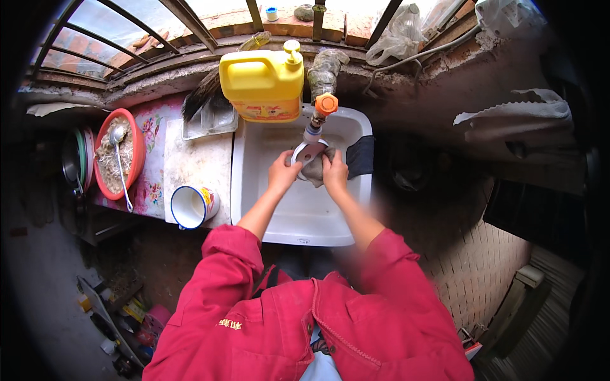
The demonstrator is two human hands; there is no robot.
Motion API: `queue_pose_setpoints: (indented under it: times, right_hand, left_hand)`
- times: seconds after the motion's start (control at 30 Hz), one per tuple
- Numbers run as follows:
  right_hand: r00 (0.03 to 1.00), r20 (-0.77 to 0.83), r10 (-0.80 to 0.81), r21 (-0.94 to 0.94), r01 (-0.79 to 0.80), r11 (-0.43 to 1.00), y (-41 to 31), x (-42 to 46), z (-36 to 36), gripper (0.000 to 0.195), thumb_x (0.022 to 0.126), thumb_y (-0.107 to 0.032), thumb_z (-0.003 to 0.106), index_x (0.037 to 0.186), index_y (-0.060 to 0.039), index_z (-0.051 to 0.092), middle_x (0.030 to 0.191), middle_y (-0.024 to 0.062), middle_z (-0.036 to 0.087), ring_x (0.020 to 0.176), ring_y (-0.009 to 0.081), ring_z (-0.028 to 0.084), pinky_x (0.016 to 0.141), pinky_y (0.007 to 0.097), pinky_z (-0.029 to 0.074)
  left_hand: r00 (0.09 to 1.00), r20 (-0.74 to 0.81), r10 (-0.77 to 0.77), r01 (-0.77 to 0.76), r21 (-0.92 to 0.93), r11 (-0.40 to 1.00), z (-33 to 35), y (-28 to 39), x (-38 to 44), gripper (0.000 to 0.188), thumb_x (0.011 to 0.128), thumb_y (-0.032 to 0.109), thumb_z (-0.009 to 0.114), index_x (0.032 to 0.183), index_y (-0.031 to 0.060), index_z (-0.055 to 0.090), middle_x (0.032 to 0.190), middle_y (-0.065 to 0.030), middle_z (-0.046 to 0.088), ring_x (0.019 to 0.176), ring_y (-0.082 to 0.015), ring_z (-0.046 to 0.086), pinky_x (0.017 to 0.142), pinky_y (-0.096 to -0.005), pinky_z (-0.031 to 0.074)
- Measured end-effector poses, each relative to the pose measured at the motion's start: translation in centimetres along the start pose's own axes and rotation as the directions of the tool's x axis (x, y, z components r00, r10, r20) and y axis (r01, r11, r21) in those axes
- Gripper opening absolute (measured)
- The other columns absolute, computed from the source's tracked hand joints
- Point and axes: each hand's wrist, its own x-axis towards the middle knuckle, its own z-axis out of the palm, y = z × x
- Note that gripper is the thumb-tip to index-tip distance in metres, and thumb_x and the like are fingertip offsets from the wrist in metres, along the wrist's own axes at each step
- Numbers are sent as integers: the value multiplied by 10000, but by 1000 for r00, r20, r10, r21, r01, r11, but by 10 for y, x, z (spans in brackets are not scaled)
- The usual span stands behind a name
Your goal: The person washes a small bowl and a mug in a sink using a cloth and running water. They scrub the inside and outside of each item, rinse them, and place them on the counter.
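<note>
Over the white sink (pixel 305 219), my left hand (pixel 282 172) grips the edge of a small round white-rimmed piece (pixel 307 155), possibly a lid. A dark spot shows on its brownish face. My right hand (pixel 336 172) presses a grey-brown cloth (pixel 313 172) against the same piece. Both hands are close together, just below the spout of a tap (pixel 312 134) with an orange handle (pixel 326 104). Whether water is running cannot be told. A dark cloth (pixel 360 157) drapes over the sink's right rim.
A yellow jug (pixel 262 85) stands behind the sink. To the left are an enamel mug (pixel 194 207), a clear plastic tray (pixel 214 119) and a red basin (pixel 138 157) of food with a spoon (pixel 119 157) in it. Window bars (pixel 252 14) run along the back.
</note>
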Motion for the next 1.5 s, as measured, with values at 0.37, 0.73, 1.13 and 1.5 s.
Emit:
queue_pose_setpoints:
  times: [0.37,0.73,1.13,1.5]
  right_hand:
    - [962,242,-126,-82,150,985,10,3,1,267,852,-219,588,999,-23,482,855,251,622,805,459,592,709,508,470]
    - [675,433,-597,-74,687,723,-17,0,-20,324,782,-59,561,1098,-116,513,992,124,559,918,348,583,728,433,512]
    - [913,372,169,249,-274,929,61,-34,18,279,874,-266,618,1012,-30,562,1015,164,637,929,299,623,736,398,502]
    - [581,812,54,580,-795,-177,-25,-36,-40,460,905,-379,570,1246,-100,439,1237,91,498,1099,248,528,915,474,465]
  left_hand:
    - [947,315,-54,79,-66,995,-5,-31,-1,424,703,-67,497,1117,-3,563,950,-147,628,790,-264,656,576,-359,596]
    - [890,416,-187,28,360,933,-11,-31,10,344,683,-36,483,1007,-87,587,822,-186,638,659,-277,664,540,-360,586]
    - [975,-32,220,-209,198,958,16,-72,-28,366,807,22,495,1157,74,589,939,-191,661,797,-329,662,675,-393,530]
    - [682,33,730,-630,533,564,12,-48,-16,554,696,-28,585,1206,186,555,1109,-101,621,911,-322,623,727,-400,527]
